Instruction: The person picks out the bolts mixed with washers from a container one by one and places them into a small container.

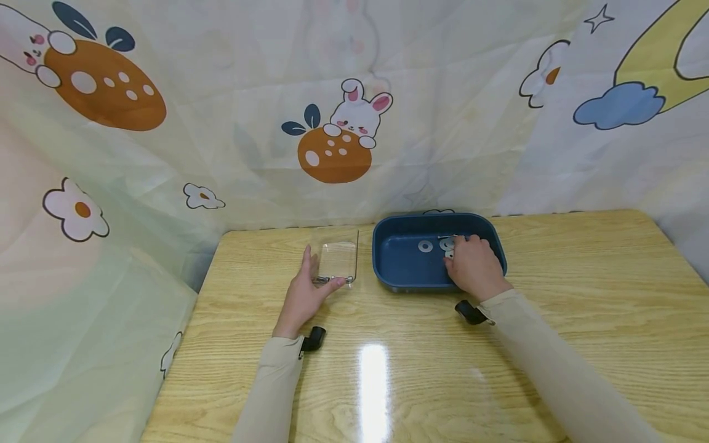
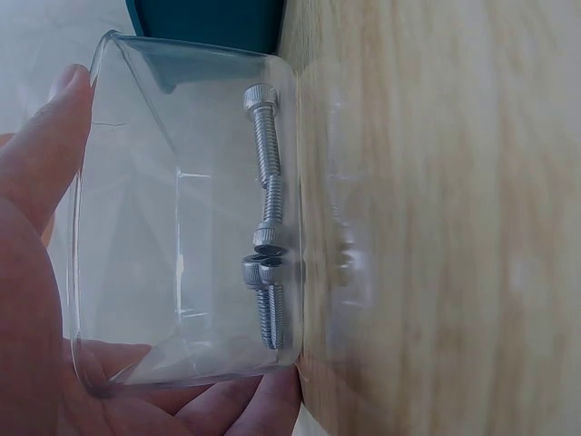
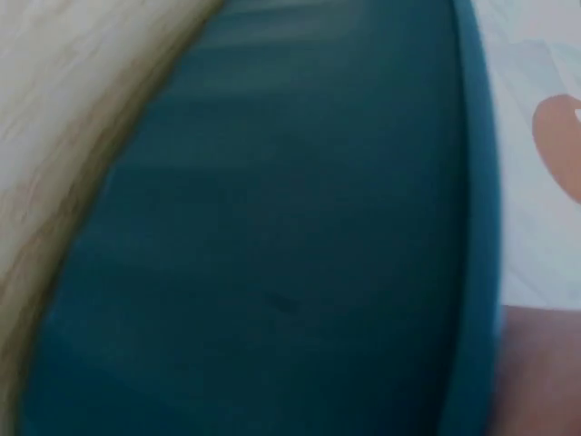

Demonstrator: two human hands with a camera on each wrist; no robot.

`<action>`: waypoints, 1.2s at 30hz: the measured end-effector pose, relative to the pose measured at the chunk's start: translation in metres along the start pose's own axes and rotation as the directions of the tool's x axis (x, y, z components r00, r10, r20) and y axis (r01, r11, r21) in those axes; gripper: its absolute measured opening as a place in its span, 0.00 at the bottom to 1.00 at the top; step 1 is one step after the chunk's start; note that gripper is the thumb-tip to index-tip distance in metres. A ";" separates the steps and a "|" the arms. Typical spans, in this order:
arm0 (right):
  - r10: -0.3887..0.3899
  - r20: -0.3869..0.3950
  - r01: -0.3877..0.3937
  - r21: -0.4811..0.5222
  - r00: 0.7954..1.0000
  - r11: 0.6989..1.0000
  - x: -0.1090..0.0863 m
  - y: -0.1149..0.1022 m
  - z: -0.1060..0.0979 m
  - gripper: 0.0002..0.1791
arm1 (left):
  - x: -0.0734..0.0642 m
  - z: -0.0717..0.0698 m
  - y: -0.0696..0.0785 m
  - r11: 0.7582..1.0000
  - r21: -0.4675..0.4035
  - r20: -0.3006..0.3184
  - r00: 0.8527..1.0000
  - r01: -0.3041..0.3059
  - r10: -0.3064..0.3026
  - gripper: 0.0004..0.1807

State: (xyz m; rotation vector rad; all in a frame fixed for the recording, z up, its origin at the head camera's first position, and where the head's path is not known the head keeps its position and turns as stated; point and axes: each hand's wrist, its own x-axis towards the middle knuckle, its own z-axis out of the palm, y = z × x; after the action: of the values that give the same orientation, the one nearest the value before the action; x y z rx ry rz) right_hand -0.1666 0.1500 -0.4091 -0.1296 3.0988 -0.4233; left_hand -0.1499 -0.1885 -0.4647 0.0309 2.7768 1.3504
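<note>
My left hand holds a clear plastic box from its near left side, thumb along the front and fingers round the other side. In the left wrist view, several silver socket-head bolts lie on the bottom of that box. My right hand reaches over the near rim into a dark blue tray, fingers bent down. Beside its fingertips are flat washers and a thin metal piece. Whether the fingers pinch anything is hidden. The right wrist view shows mostly the tray's outer wall, blurred.
The box and tray stand side by side near the back of a wood-grain table. Behind them hangs a printed cloth with cartoon rabbits and flowers. A black wrist camera hangs by the right cuff, close to the tray's front.
</note>
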 end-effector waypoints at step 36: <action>0.065 0.155 -0.052 -0.087 0.986 0.995 0.026 0.019 0.008 0.12 | 0.000 0.000 0.000 1.000 -0.022 -0.001 1.000 0.003 -0.003 0.61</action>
State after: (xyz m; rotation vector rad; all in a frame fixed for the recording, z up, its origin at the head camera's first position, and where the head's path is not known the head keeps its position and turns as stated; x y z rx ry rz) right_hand -0.1936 0.1641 -0.4221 -0.0687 2.9558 -0.2683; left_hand -0.1497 -0.1880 -0.4647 0.0251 2.7608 1.3809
